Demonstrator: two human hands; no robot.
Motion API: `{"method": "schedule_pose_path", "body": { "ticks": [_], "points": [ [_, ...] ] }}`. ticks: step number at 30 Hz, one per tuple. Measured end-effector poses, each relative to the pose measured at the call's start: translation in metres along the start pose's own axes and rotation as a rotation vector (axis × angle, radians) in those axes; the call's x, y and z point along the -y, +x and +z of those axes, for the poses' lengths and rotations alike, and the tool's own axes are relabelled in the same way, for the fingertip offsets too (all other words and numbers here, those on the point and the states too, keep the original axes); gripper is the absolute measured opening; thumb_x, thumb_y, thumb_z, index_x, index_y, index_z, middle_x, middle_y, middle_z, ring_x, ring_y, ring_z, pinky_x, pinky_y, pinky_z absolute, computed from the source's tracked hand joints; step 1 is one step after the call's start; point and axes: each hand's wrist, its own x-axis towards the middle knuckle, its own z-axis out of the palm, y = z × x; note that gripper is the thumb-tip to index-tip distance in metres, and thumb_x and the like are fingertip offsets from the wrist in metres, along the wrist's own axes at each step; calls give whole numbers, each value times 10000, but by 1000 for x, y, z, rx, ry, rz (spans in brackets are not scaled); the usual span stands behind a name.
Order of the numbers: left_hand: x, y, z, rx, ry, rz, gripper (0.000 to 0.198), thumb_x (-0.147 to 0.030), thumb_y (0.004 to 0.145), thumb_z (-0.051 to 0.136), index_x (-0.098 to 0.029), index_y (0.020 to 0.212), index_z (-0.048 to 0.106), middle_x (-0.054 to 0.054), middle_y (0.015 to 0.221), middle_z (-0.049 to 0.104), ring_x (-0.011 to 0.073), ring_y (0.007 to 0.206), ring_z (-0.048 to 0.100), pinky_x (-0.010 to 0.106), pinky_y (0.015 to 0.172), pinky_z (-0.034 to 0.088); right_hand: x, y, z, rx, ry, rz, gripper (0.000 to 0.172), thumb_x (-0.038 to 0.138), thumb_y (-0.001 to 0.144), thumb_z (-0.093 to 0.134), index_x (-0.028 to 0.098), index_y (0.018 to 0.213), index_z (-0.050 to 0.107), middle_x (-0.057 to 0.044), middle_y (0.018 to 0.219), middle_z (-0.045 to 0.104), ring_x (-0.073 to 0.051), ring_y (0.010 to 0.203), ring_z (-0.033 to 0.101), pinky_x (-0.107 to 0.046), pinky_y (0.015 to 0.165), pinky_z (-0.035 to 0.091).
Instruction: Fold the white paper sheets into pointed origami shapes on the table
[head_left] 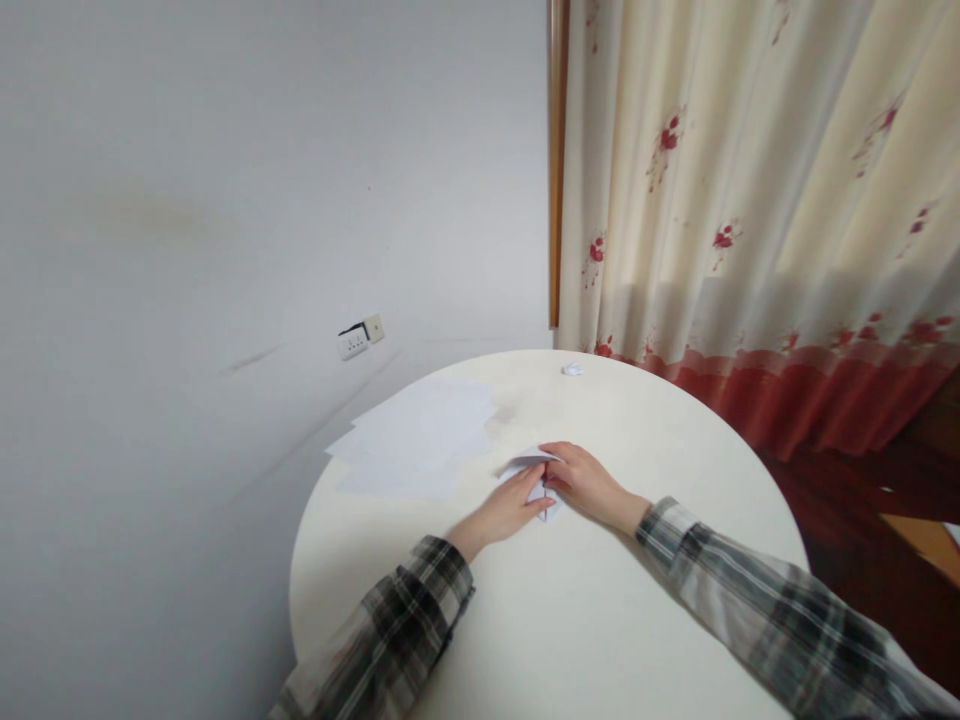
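A partly folded piece of white paper (536, 488) lies on the round white table (540, 620) under both of my hands. My left hand (510, 505) rests on its left and lower part, thumb and fingers apart and the fingertips pressing on the sheet. From the right, my right hand (581, 478) grips the paper's upper right edge, with its fingers curled over a raised flap and the thumb close to my left fingertips. Part of the paper is hidden beneath the fingers.
Several loose white sheets (420, 435) are spread at the table's left back. A small crumpled paper (572, 369) sits near the back edge. Behind are a wall with a socket (352, 345) and a flowered curtain (720, 200).
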Motion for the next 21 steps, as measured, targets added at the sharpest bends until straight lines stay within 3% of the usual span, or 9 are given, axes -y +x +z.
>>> {"method": "schedule_pose_path", "body": {
  "ticks": [13, 21],
  "points": [
    [-1, -3, 0, -8, 1, 25, 537, -338, 783, 532, -144, 1246, 342, 110, 1275, 421, 213, 1178, 377, 329, 1001, 274, 1, -1, 3, -6, -60, 0, 108, 182, 769, 568, 147, 867, 594, -119, 1138, 525, -230, 1051, 465, -383, 867, 410],
    [-1, -2, 1, -9, 6, 46, 542, -313, 776, 541, -103, 1237, 349, 137, 1236, 445, 220, 1143, 410, 323, 975, 310, 3, -1, 0, -14, -63, -2, 96, 188, 778, 560, 159, 863, 594, -110, 1137, 522, -224, 1041, 469, -384, 857, 415]
  ]
}}
